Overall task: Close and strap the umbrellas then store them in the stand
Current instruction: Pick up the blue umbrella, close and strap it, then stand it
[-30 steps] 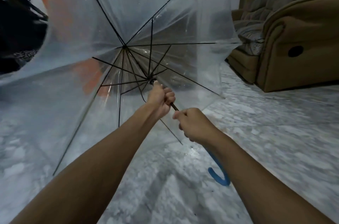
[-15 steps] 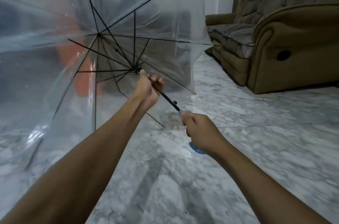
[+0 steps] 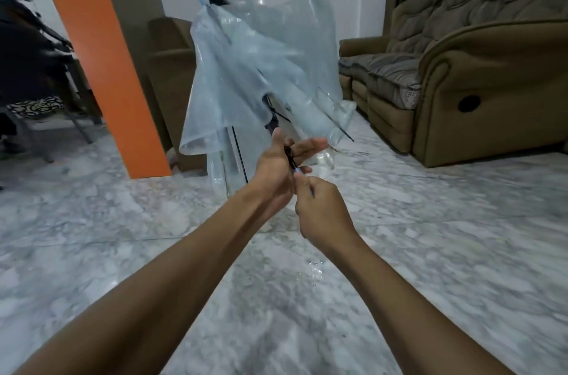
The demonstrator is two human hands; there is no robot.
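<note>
Pointing up and away from the body, the clear umbrella (image 3: pixel 261 67) has its long axis running from the blue handle end near the right hand (image 3: pixel 322 215) forward to the tip beyond the folded canopy. That canopy hangs collapsed but loose, its plastic panels billowing to both sides of the black shaft (image 3: pixel 289 156), with rib ends sticking out at the right. The left hand (image 3: pixel 276 168) is the forward one, nearest the canopy: its fingers (image 3: pixel 307 147) are spread open, the palm cupped against the shaft just below the gathered plastic, not clenched. The right hand is curled tight round the handle behind it. No strap can be made out in the blur, and no stand is in view. I judge the next move is for the left hand to sweep forward along the shaft and gather the panels
</note>
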